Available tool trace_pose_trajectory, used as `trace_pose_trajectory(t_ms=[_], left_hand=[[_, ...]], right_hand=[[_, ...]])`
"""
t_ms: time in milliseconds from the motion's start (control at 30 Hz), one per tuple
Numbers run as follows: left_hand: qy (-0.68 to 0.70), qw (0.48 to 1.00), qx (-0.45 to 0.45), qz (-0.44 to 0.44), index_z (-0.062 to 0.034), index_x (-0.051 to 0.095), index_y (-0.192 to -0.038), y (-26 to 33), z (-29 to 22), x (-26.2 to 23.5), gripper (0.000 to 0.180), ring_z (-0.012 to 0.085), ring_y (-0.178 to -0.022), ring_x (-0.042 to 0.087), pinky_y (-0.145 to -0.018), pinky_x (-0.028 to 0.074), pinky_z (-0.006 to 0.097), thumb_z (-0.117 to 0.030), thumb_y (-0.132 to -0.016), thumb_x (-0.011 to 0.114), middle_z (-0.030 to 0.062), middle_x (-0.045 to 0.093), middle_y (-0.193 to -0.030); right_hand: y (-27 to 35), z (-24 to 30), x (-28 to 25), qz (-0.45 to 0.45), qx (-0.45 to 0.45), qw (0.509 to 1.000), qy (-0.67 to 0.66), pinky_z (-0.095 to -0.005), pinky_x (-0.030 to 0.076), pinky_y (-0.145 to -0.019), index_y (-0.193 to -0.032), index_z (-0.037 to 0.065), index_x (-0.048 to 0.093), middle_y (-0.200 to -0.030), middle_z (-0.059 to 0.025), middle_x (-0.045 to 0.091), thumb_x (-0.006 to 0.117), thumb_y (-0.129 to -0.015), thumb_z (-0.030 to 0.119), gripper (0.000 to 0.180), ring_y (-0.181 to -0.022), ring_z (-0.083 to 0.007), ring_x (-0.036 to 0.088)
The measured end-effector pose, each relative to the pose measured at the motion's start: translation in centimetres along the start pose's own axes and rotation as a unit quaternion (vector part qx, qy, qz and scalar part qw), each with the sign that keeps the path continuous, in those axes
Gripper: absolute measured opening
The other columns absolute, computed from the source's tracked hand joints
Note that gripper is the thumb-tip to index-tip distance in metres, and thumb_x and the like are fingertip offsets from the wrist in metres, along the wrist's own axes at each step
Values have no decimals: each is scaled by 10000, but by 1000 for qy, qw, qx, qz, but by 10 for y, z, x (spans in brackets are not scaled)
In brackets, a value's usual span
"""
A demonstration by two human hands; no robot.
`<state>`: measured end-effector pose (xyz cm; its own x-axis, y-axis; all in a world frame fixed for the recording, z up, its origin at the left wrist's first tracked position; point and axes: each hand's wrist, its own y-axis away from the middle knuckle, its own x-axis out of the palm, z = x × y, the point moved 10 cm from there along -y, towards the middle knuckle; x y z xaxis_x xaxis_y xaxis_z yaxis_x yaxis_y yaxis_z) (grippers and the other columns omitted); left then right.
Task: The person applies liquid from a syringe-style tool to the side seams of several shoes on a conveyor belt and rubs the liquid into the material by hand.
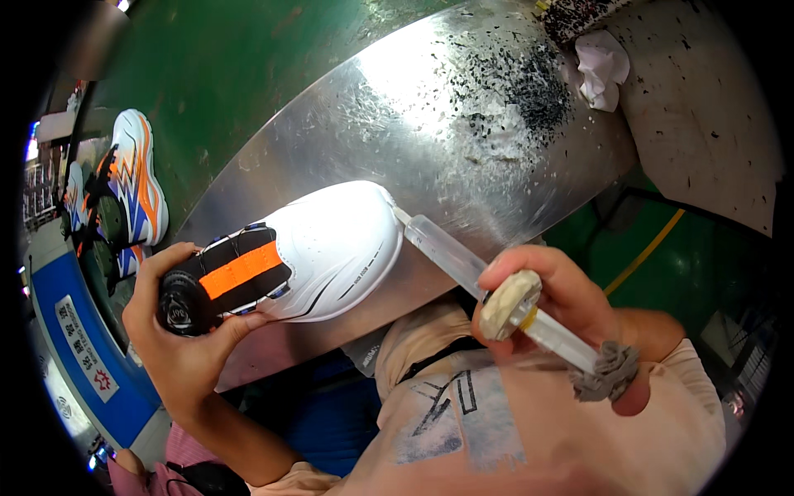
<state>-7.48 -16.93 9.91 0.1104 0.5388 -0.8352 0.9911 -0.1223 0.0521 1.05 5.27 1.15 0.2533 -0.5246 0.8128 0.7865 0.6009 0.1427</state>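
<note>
White shoe in left hand, long axis aslant, toe to upper right, by syringe in right hand

Over the metal tabletop's near edge, the left hand gripped a white shoe around its ankle end; the right hand held a syringe, tip at the toe. Black flecks littered the right edge.

scuffed metal table, crumpled white paper, orange-and-white sneaker, blue panel, green floor
</note>
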Motion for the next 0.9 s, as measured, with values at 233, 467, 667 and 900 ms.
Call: trace_pose_trajectory(t_ms=[233,467,667,900], left_hand=[[50,995,-53,60,25,552,-951,-22,17,4,685,100,-735,579,-678,460,217,-252,-425,892,43,597,-782],[112,985,-61,118,18,556,-934,-43,34,13,595,84,-693,564,-647,462,207,-153,-443,845,29,601,-767],[178,983,-43,-11,-2,510,-1000,-133,49,0,565,101,-704,564,-631,470,229,-116,-532,805,43,579,-803],[24,990,-49,-132,34,237,-1361,-267,-4,121,800,386,-995,559,-868,444,424,-393,-785,592,255,546,-1102]], right_hand=[[3,5,7,112,-39,969,215,-281,460,-767,-1262,-39,315,-1037,-121,516,833,-425,575,1160,-866,-171,544],[-2,15,18,160,-115,928,316,-271,469,-733,-1266,-91,281,-1005,-131,516,782,-523,582,1121,-861,-190,550],[-22,45,-13,92,-56,934,341,-191,414,-592,-1381,47,133,-1110,-109,478,845,-547,268,1118,-630,-65,421],[-26,19,-70,-22,-1,985,172,-213,413,-745,-1375,80,156,-1159,-113,446,873,-525,250,1125,-883,-122,452]])
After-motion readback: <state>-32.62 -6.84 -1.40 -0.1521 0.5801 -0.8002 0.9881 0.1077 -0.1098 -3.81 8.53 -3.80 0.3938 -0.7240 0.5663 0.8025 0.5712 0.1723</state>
